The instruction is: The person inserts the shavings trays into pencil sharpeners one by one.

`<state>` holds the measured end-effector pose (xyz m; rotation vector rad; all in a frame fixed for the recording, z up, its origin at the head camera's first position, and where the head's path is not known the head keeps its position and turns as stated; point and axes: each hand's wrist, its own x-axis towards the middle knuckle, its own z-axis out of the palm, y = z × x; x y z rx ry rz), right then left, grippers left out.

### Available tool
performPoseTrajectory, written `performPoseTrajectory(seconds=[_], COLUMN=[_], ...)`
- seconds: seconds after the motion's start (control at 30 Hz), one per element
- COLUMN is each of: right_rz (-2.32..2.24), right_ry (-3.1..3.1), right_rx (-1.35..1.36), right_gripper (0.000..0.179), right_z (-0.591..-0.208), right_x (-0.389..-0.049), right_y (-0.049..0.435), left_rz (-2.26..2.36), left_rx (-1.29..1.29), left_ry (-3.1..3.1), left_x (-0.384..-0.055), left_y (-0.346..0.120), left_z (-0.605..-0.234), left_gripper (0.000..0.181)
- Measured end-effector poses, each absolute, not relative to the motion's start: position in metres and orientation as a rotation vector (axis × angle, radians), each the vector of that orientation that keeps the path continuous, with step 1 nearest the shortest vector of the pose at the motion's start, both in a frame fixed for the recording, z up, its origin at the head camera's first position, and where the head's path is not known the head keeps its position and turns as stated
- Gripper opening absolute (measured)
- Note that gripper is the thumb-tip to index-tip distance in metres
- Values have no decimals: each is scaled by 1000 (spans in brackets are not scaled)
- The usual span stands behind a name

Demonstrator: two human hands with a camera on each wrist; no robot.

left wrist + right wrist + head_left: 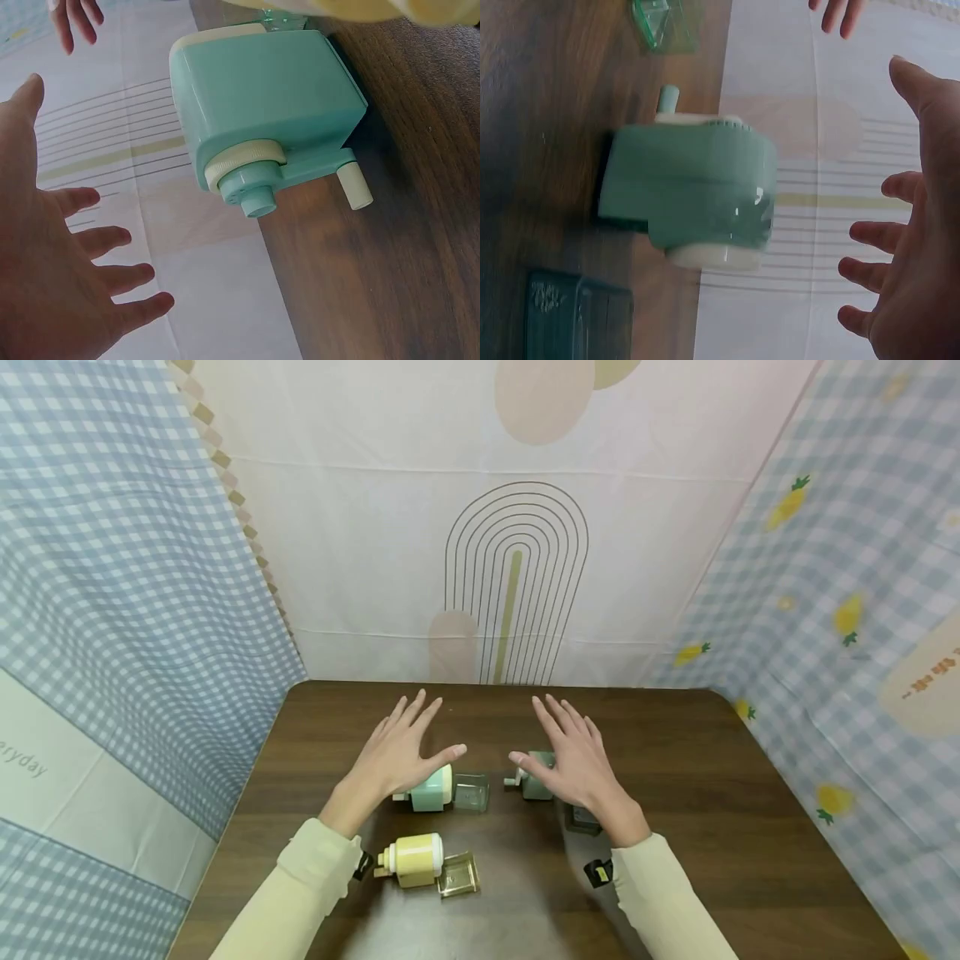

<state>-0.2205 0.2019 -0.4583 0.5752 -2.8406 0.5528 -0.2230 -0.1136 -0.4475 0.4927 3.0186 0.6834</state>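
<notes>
Both hands hover over the table with fingers spread, holding nothing. Under my left hand (pixel 392 758) is a mint-green crank pencil sharpener (pixel 428 793); its crank and round front show in the left wrist view, apart from the fingers. A clear green shavings drawer (pixel 471 792) lies just right of it. My right hand (pixel 581 768) partly covers a darker green crank sharpener (pixel 536 787), seen in full in the right wrist view. Its dark clear drawer (pixel 577 319) is partly hidden by the right wrist in the head view.
Nearer the front, a yellow crank sharpener (pixel 417 857) lies beside its clear yellowish drawer (pixel 458 875). The brown wooden table (pixel 720 827) ends at a hanging cloth (pixel 360 568) behind, with checked cloths at both sides.
</notes>
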Motion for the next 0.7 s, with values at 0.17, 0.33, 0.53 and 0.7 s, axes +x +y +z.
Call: performPoseTrajectory(seconds=[0.17,0.33,0.53,0.7], right_rz=[553,561,562,511], right_ry=[-2834,-2832,-2828,-2805], right_rx=[649,738,834,922], right_gripper=[98,99,101,102], right_z=[-459,-460,-462,-466], right_x=[-220,-217,-214,-211], right_y=[188,177,167,159], left_rz=[685,684,678,660], left_rx=[516,543,560,566], left_ry=[2993,2984,2982,2973], left_x=[-222,-223,-223,-222], left_y=[-114,-113,-114,-115], left_z=[-444,-439,-435,-434], left_gripper=[101,100,99,100])
